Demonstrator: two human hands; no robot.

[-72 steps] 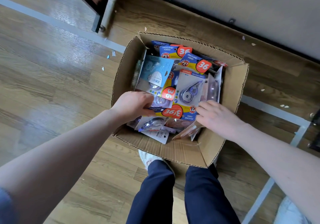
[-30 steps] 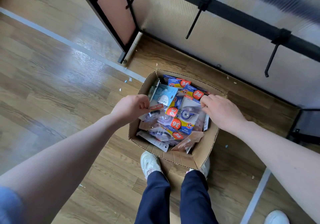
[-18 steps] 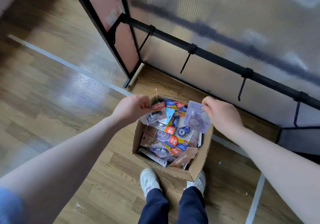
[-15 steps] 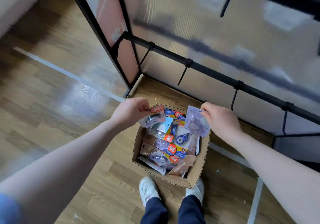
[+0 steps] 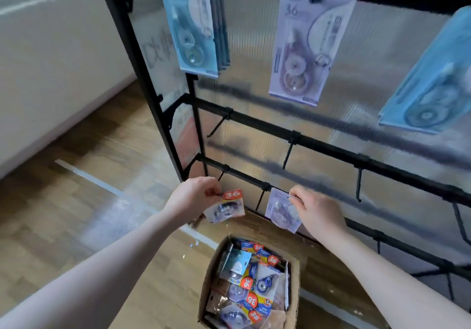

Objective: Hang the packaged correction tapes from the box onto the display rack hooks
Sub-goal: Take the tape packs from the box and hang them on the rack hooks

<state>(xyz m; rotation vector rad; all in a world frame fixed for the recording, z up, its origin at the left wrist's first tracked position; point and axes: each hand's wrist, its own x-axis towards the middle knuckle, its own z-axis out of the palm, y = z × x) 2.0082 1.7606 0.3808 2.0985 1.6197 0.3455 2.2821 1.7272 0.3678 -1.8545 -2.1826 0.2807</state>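
The left hand [image 5: 195,198] pinches the top corner of a red-tagged pack [image 5: 225,206], whose long axis runs from 12 down to 6, tag end up, near a hook [image 5: 222,174] at 12. The right hand [image 5: 317,211] pinches a lilac pack [image 5: 279,210], likewise upright, just right of another hook [image 5: 260,200]. The box [image 5: 251,286] of packs sits on the floor at 6, below both hands.

Head view, downward toward rack [image 5: 331,147]
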